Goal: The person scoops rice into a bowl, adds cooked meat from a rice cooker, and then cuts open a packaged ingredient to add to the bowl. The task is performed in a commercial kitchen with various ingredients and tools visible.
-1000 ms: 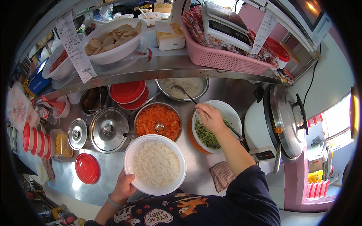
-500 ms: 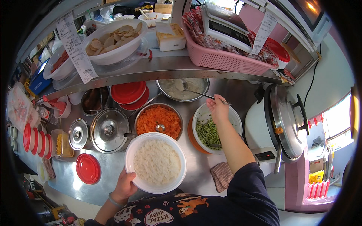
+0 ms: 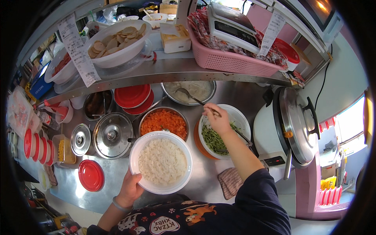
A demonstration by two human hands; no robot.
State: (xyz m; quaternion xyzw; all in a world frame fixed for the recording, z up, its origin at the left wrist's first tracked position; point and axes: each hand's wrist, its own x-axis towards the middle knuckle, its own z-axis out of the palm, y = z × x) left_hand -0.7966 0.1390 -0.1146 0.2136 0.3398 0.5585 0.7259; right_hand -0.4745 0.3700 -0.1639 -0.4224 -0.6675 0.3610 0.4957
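My left hand [image 3: 131, 190] grips the side of a white plastic bowl [image 3: 189, 163], thumb at its rim. White rice [image 3: 162, 159] fills much of it. A long-handled spoon [image 3: 197, 100] is in my closed right hand [image 3: 217, 118]; its head hangs just over a steel bowl [image 3: 214, 91] of pale, milky food. Below my right wrist stands a white tub [image 3: 243, 116] with chopped green vegetable [image 3: 212, 138] and another utensil in it. Diced orange carrot [image 3: 163, 123] fills a steel bowl just beyond the rice bowl, which hides its near edge.
Lidded steel pots [image 3: 111, 135] and red lids [image 3: 91, 175] stand to the left. At right is a large white cooker [image 3: 268, 131]. A steel shelf [image 3: 168, 67] crosses above, bearing a pink basket [image 3: 235, 64] and a scale. A folded brown cloth [image 3: 230, 183] lies near me.
The spoon's head has lifted and shifted left over the pale food, and my right hand has moved left. The rice bowl has risen slightly toward the carrot bowl, covering more of it.
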